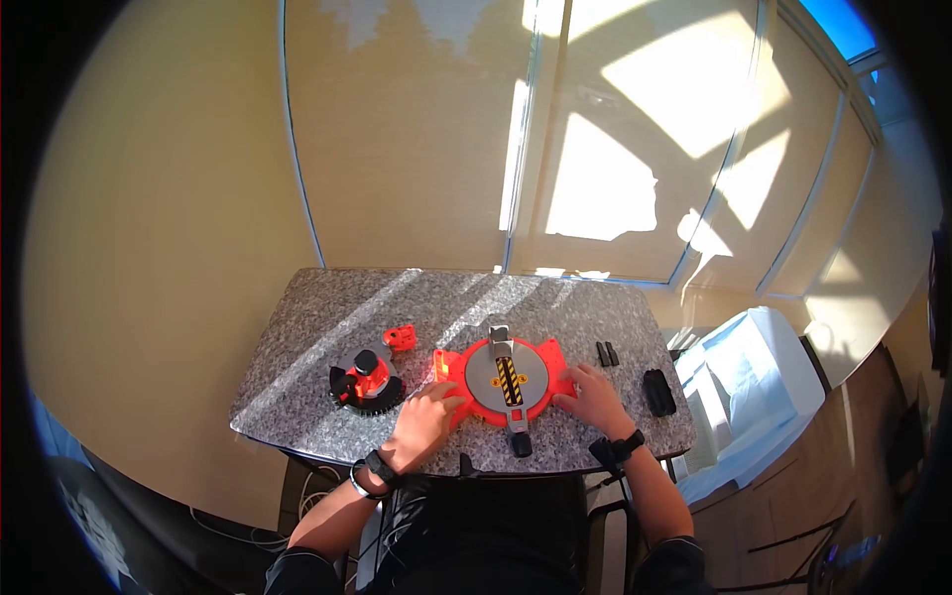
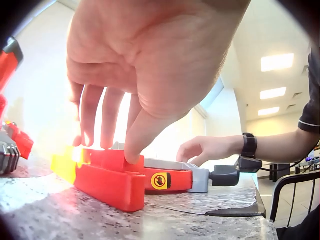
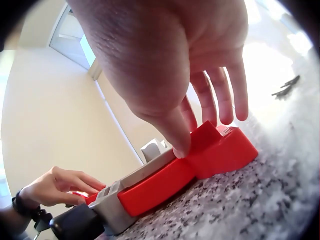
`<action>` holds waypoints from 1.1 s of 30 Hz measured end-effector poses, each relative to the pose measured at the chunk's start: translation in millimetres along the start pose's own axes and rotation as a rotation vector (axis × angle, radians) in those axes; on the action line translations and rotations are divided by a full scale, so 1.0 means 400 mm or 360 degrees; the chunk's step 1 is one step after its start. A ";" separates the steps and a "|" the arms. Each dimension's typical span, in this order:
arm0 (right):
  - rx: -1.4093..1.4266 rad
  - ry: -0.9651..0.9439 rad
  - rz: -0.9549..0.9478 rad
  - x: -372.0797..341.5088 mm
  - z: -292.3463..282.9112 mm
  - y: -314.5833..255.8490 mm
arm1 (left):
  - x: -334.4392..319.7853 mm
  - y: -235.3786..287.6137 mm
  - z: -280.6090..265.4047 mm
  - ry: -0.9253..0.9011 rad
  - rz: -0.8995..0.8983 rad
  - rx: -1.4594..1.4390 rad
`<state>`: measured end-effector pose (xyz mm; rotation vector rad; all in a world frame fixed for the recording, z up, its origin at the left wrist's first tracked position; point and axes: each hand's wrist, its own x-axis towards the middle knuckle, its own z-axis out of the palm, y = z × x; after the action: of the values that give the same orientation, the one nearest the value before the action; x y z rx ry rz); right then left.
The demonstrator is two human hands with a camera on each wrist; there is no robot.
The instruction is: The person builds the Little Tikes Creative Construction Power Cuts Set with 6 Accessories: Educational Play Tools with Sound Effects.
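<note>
A toy miter saw base (image 1: 484,395), red with a round grey turntable and a black-and-yellow striped slot, lies flat on the table. My left hand (image 1: 424,426) holds its left red end, thumb on the near side and fingers reaching over to the far side. At the opposite end, my right hand (image 1: 595,402) grips the red block (image 3: 222,155) between thumb and fingers; the far fingertips are partly hidden in the right wrist view. A black knob (image 1: 521,444) sticks out at the front. Left of the base rests the saw head (image 1: 369,377), red and black with a dark toothed blade.
A small red part (image 1: 400,338) lies behind the saw head. Two thin black pieces (image 1: 607,353) and a black oblong part (image 1: 658,394) are on the right of the speckled table (image 1: 327,307). Beyond the right edge stands something draped in pale blue sheeting (image 1: 764,367).
</note>
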<state>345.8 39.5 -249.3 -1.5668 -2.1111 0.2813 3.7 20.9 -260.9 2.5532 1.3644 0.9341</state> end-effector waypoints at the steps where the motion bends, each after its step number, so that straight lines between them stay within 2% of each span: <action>1: 0.0004 0.0031 -0.0009 -0.007 0.003 0.000 | 0.002 0.000 -0.002 0.0007 -0.0031 0.0032; 16: 0.0076 0.0058 0.0072 -0.042 0.005 -0.059 | 0.021 -0.042 0.014 -0.0046 -0.0181 0.0061; 33: 0.0062 0.0138 -0.0007 -0.033 0.020 -0.045 | 0.023 -0.047 0.027 -0.0077 -0.0221 0.0014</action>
<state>329.7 22.2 -251.7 -1.5246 -2.0306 0.2468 -0.2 41.4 -272.0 2.4331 1.5124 0.8386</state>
